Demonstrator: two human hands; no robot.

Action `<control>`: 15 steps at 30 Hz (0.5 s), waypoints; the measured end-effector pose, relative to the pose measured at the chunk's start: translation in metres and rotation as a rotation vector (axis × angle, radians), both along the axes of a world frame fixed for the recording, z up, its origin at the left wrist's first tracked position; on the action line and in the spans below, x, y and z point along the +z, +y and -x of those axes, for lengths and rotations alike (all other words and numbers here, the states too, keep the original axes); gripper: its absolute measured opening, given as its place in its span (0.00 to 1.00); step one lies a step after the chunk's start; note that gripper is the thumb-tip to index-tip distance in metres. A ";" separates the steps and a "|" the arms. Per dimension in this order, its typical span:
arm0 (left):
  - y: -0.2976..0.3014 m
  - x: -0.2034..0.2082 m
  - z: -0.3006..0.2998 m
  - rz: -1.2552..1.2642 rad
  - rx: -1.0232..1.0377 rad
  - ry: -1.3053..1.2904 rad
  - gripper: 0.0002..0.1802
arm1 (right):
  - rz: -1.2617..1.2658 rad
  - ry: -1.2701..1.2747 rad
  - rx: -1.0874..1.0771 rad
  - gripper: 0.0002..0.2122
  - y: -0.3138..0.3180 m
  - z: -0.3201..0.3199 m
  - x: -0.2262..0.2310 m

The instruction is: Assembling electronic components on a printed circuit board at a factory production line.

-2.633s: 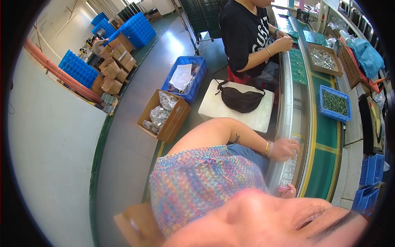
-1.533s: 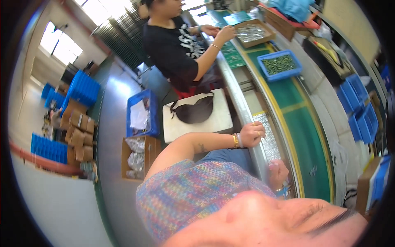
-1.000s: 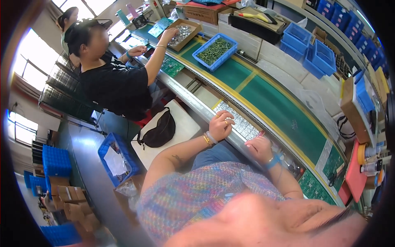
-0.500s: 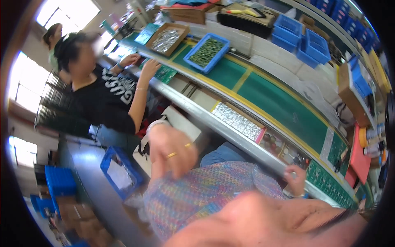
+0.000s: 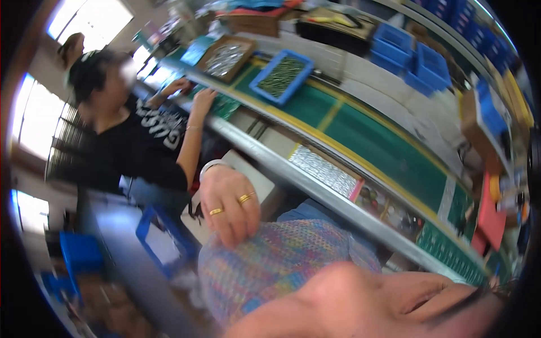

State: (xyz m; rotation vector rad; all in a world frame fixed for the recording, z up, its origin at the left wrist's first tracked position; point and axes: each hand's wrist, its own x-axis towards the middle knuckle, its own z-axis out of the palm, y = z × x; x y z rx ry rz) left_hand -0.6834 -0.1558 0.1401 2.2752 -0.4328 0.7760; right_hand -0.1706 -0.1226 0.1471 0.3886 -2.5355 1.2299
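Observation:
My left hand (image 5: 231,205), with two gold rings and a pale bracelet, hangs over my multicoloured knit top (image 5: 282,248). Its fingers are bent down and held together, with the tips at the top's edge. Whether they pinch the cloth or something small is hidden. My right hand is out of sight. Beyond the workbench's metal front rail (image 5: 315,194) lies a silvery, bubbled sheet (image 5: 321,169). Beside that, small parts (image 5: 377,203) sit in compartments. A green circuit board panel (image 5: 448,250) is at the bench's right end.
A co-worker (image 5: 135,132) in a black shirt handles a green board (image 5: 225,105) at left. On the bench's green surface are a blue tray (image 5: 309,66) of green parts and a cardboard box (image 5: 251,48) of silvery pieces. Another blue tray (image 5: 145,225) stands at lower left.
My left hand has shifted slightly left and is less blurred, its fingers now bent together. My right hand, earlier raised near the rail at right, has dropped out of sight.

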 end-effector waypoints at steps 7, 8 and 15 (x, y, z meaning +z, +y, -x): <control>-0.058 -0.012 -0.008 0.019 0.374 0.070 0.12 | -0.132 -0.070 0.193 0.11 0.040 0.037 0.011; -0.062 -0.013 -0.011 0.034 0.358 0.036 0.13 | -0.144 -0.084 0.199 0.11 0.040 0.038 0.012; -0.057 0.002 -0.026 -0.047 0.353 -0.042 0.10 | -0.188 -0.168 0.145 0.09 0.030 0.041 0.008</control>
